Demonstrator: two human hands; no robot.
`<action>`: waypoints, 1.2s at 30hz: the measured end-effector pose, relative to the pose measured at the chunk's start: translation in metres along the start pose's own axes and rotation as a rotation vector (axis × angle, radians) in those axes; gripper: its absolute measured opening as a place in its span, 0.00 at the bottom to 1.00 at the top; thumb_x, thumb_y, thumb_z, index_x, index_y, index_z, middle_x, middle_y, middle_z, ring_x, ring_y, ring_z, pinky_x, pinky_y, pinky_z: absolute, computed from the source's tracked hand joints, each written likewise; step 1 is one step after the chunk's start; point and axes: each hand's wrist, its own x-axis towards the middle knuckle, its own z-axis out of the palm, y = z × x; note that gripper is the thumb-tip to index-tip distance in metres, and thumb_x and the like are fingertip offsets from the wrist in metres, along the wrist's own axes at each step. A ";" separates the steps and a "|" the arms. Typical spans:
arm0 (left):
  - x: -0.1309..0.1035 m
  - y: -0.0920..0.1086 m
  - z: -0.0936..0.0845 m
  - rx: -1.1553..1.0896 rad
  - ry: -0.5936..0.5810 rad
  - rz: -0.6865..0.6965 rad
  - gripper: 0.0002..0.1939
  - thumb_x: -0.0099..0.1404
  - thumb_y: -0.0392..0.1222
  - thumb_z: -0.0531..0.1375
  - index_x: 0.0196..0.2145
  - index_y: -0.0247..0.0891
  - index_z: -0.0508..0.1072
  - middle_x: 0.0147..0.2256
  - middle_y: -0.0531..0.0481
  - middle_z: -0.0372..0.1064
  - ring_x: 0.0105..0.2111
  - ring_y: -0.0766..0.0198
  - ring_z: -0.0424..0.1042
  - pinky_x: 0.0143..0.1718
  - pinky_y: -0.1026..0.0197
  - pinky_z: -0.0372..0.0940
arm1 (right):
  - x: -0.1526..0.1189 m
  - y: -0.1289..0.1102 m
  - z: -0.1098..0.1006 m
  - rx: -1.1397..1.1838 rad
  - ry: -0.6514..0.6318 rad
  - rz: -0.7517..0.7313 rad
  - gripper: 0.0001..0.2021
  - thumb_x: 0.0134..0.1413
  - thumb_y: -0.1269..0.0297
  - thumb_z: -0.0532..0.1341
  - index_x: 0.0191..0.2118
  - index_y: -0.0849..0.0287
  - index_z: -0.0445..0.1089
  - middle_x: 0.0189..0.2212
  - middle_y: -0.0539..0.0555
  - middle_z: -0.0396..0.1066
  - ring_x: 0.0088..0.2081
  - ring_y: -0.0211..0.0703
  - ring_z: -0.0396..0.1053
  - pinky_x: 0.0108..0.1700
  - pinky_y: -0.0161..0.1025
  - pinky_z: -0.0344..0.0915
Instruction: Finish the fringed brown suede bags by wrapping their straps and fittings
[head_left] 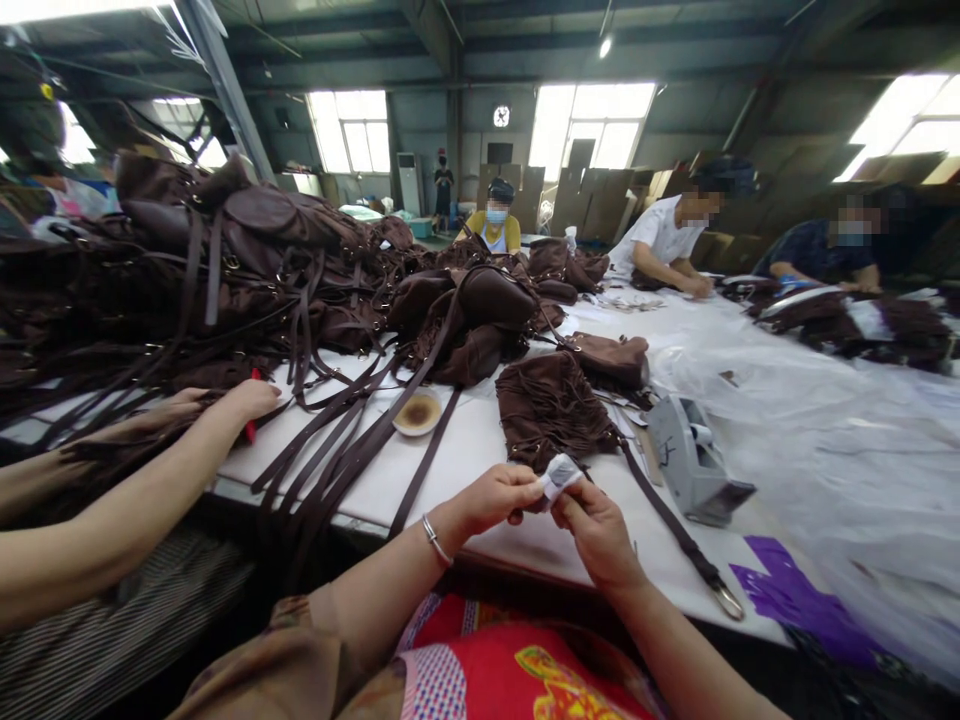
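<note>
Okay so, right up close, the left hand [499, 497] and right hand [600, 530] had a little white slip [561, 475] pinched between them, just over the near edge of the table [480, 440]. Fingers were closed on both sides, thumbs pressed in, barely any gap. Looked to me like the fiddly handling bit, and I'd say the next move called for a light pinch with one side kept steady. Just beyond sat a fringed brown bag [551, 405], its strap [664, 510] trailing right, near a tape dispenser [694, 460]. Off left, a co-worker's hand [259, 398] was by something red [252, 430]. Further back: a small dish [418, 412], heaped brown bags [285, 220], and a person in white [660, 235] across the table.
</note>
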 end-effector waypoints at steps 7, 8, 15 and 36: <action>-0.008 0.011 -0.019 0.875 -0.184 0.290 0.16 0.69 0.50 0.56 0.33 0.38 0.78 0.33 0.48 0.67 0.34 0.64 0.65 0.38 0.64 0.60 | -0.018 0.001 -0.046 -0.628 0.048 -0.084 0.10 0.56 0.58 0.58 0.29 0.55 0.73 0.25 0.53 0.73 0.29 0.46 0.69 0.35 0.40 0.64; -0.008 0.013 -0.026 0.995 -0.199 0.274 0.13 0.67 0.48 0.58 0.33 0.38 0.78 0.34 0.48 0.67 0.33 0.64 0.65 0.37 0.63 0.60 | -0.018 0.001 -0.063 -0.725 0.096 -0.170 0.10 0.57 0.59 0.57 0.34 0.55 0.74 0.30 0.55 0.75 0.33 0.48 0.71 0.40 0.42 0.65; 0.011 0.016 -0.051 1.536 0.466 0.036 0.12 0.62 0.26 0.53 0.31 0.34 0.75 0.35 0.41 0.68 0.39 0.55 0.66 0.39 0.57 0.62 | -0.017 0.040 -0.167 -1.349 0.202 -0.196 0.16 0.56 0.56 0.57 0.42 0.62 0.73 0.38 0.66 0.73 0.40 0.59 0.73 0.45 0.50 0.66; 0.015 -0.021 0.054 1.024 0.090 0.001 0.07 0.65 0.36 0.55 0.35 0.36 0.74 0.31 0.47 0.71 0.30 0.62 0.68 0.33 0.62 0.63 | 0.014 0.010 -0.085 -0.854 -0.194 -0.475 0.23 0.59 0.74 0.50 0.57 0.55 0.69 0.55 0.58 0.71 0.54 0.49 0.68 0.56 0.45 0.64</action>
